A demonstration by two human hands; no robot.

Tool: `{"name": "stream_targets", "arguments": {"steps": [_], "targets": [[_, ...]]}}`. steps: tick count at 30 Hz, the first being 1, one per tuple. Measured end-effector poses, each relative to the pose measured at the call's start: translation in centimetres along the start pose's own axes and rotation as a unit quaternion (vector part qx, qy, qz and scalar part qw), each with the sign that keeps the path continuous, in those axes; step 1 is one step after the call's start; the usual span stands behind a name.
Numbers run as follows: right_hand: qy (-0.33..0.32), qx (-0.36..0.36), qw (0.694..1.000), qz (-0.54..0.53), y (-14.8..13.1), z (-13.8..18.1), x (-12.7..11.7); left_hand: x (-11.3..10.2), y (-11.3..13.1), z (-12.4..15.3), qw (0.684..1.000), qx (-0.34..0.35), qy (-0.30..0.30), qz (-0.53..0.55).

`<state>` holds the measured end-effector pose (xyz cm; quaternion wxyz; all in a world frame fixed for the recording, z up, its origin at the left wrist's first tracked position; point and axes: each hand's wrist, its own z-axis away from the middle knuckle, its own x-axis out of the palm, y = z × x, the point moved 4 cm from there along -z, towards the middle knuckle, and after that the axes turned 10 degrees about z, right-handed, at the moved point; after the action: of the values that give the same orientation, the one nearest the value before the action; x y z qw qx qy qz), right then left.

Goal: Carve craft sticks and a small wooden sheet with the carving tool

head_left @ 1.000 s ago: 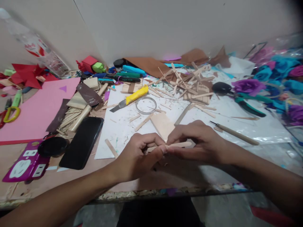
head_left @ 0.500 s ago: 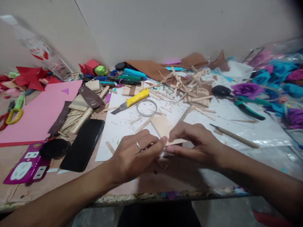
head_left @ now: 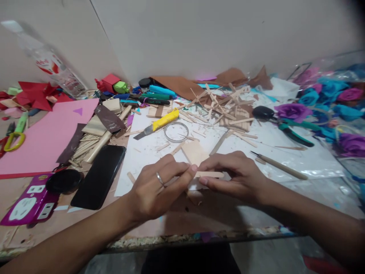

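My left hand (head_left: pixel 155 188) and my right hand (head_left: pixel 235 175) meet at the middle of the table, both pinched on one flat wooden craft stick (head_left: pixel 211 174) that lies level between their fingertips. A ring shows on my left hand. Just behind the stick lies a small panel of glued sticks (head_left: pixel 195 152) on the white sheet (head_left: pixel 142 152). A heap of loose and cut wooden sticks (head_left: pixel 225 108) is piled further back.
A yellow utility knife (head_left: pixel 161 122) and a metal ring (head_left: pixel 176 131) lie behind my hands. A black phone (head_left: pixel 99 176) and a purple power strip (head_left: pixel 27 199) sit left. Green pliers (head_left: pixel 288 127), an awl (head_left: pixel 278 165) and paper flowers (head_left: pixel 327 102) lie right.
My left hand has turned so its back and ring show, fingers now straighter. Both hands and the stick have shifted slightly; the view has tilted a little.
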<state>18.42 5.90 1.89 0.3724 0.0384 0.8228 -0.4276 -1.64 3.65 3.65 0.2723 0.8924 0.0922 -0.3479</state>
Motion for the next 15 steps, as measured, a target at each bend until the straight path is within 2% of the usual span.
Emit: {"name": "stream_targets", "arguments": {"steps": [3,6,10,12,13,15], "targets": [[0.004,0.023,0.999,-0.031,-0.1,-0.2,0.0,0.6,0.3,0.6,0.997,0.066,-0.024,-0.032],[-0.026,0.084,0.99,-0.111,-0.1,-0.2,0.2,1.3,-0.2,1.3,0.998,0.059,-0.017,-0.017],[-0.067,0.173,0.956,-0.229,0.2,0.0,0.5,2.1,-0.5,1.7,0.998,0.053,0.016,-0.012],[-0.076,0.195,0.94,-0.269,0.4,0.2,0.6,2.2,-0.5,1.3,0.999,0.012,0.028,0.017],[-0.082,0.198,0.933,-0.288,0.5,0.2,0.7,2.1,-0.6,1.1,0.997,-0.018,0.05,0.059],[-0.098,0.195,0.921,-0.322,0.7,0.3,0.9,2.3,-0.9,0.8,0.975,-0.116,0.048,0.184]]}}
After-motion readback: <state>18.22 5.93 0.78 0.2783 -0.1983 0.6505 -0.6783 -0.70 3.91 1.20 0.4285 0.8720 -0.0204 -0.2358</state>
